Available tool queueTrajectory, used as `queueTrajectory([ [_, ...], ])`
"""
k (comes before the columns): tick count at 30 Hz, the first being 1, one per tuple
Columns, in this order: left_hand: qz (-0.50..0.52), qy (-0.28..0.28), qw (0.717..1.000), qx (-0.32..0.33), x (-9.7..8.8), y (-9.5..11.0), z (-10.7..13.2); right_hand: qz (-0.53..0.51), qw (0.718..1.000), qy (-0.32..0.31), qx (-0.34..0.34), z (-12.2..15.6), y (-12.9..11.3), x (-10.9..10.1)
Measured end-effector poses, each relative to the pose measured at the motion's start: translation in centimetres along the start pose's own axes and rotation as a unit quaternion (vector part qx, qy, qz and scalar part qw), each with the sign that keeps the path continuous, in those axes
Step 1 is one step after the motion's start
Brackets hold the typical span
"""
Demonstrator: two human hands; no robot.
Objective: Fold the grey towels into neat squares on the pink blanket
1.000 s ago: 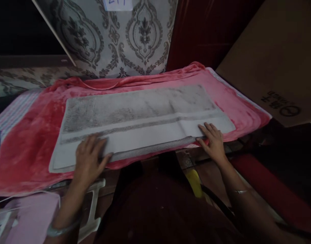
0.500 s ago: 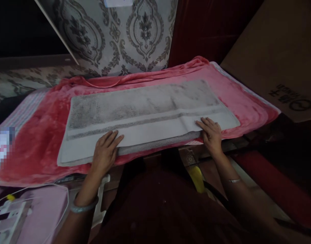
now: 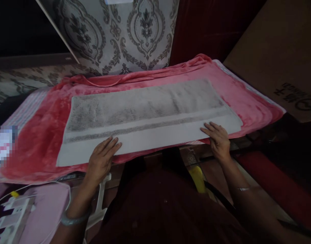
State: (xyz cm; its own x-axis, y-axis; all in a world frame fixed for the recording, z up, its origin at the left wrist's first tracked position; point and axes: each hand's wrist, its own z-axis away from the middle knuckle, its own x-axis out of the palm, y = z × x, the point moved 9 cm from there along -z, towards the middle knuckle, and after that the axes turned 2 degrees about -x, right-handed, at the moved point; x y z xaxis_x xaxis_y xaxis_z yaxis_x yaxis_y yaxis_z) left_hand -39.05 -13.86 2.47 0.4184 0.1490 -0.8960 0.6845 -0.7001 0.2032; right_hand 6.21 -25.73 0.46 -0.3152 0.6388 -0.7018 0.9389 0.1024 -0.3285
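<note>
A long grey towel (image 3: 142,105) lies folded lengthwise on a pink-red plush blanket (image 3: 38,149). Its pile is fuzzy, with a smooth pale band along the near side. My left hand (image 3: 103,156) rests at the near edge, left of the middle, its fingers stretched out over the band. Farther right, my right hand (image 3: 217,139) touches the same edge with fingers extended and slightly spread. Both thumbs are hard to make out. The towel's top layer looks mostly flat, its near edge fairly straight between my hands.
A patterned wall (image 3: 145,40) stands behind the blanket, and a cardboard box (image 3: 277,64) leans in at the right. At lower left are a white power strip (image 3: 15,217) with a cable and a pink surface (image 3: 48,210). A red padded thing (image 3: 279,189) lies at lower right.
Both hands have moved slightly apart and toward me. The towel's upper layer has come down over the grey lower layer that showed at the near edge, and its wrinkle near my right hand has smoothed.
</note>
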Motion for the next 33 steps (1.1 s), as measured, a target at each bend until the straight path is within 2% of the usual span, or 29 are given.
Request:
queueTrajectory([
  [3, -0.006, -0.015, 1.0, -0.015, 1.1, -0.1, 0.7, 0.01, 1.0, -0.005, 0.009, 0.9, 0.3, 0.8],
  [5, -0.006, -0.017, 1.0, -0.013, 1.1, 0.2, 0.7, 0.009, 1.0, -0.006, 0.007, 1.1, 0.2, 0.9],
  [10, 0.043, -0.018, 0.999, -0.001, -0.5, 0.7, 0.7, -0.014, 0.999, -0.037, -0.012, 0.8, -0.6, 0.5],
  [12, 0.061, 0.002, 0.997, -0.036, -1.7, -0.5, 0.7, -0.034, 0.998, -0.043, -0.017, 0.6, -0.8, 0.1],
  [15, 0.032, 0.057, 0.99, -0.126, -3.6, -4.3, 0.6, -0.05, 0.999, -0.015, 0.008, -0.1, 0.1, -0.8],
  [18, -0.034, 0.088, 0.976, -0.196, -4.9, -8.4, 0.3, -0.016, 0.998, 0.029, 0.048, -1.5, 2.2, -1.6],
  [22, -0.086, 0.056, 0.958, -0.267, -4.5, -12.3, -0.1, 0.041, 0.997, 0.032, 0.065, -4.4, 6.0, -0.8],
  [27, -0.13, 0.033, 0.941, -0.31, -4.4, -13.9, -0.7, 0.071, 0.991, -0.018, 0.112, -8.3, 11.8, 1.8],
  [30, -0.149, 0.011, 0.927, -0.343, -4.6, -15.2, -1.4, 0.095, 0.977, -0.063, 0.181, -10.2, 15.2, 3.6],
  [33, -0.163, -0.01, 0.914, -0.371, -4.8, -17.1, -2.7, 0.124, 0.959, -0.078, 0.242, -11.8, 17.4, 4.7],
])
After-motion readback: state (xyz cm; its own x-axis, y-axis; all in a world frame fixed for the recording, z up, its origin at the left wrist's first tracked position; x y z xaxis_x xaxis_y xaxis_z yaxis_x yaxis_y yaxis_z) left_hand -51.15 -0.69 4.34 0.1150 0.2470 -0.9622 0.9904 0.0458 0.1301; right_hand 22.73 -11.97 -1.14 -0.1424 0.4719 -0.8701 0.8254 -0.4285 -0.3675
